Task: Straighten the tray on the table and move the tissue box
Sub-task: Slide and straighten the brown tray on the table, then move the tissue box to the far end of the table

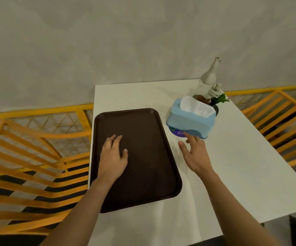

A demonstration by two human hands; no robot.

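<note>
A dark brown tray (149, 139) lies on the white table (241, 166), along its left edge. My left hand (113, 155) rests flat on the tray's left half, fingers spread, holding nothing. A light blue tissue box (189, 121) with a white tissue sticking out stands right of the tray, partly over a round purple sticker (176, 133). My right hand (195, 153) is open above the table, its fingertips just at the box's near lower edge.
Behind the tissue box stand a clear glass bottle (208, 79), a small pump bottle (215, 89) and a little green plant in a dark vase (220, 100). Orange slatted chairs (28, 166) flank the table on both sides. A grey wall rises behind.
</note>
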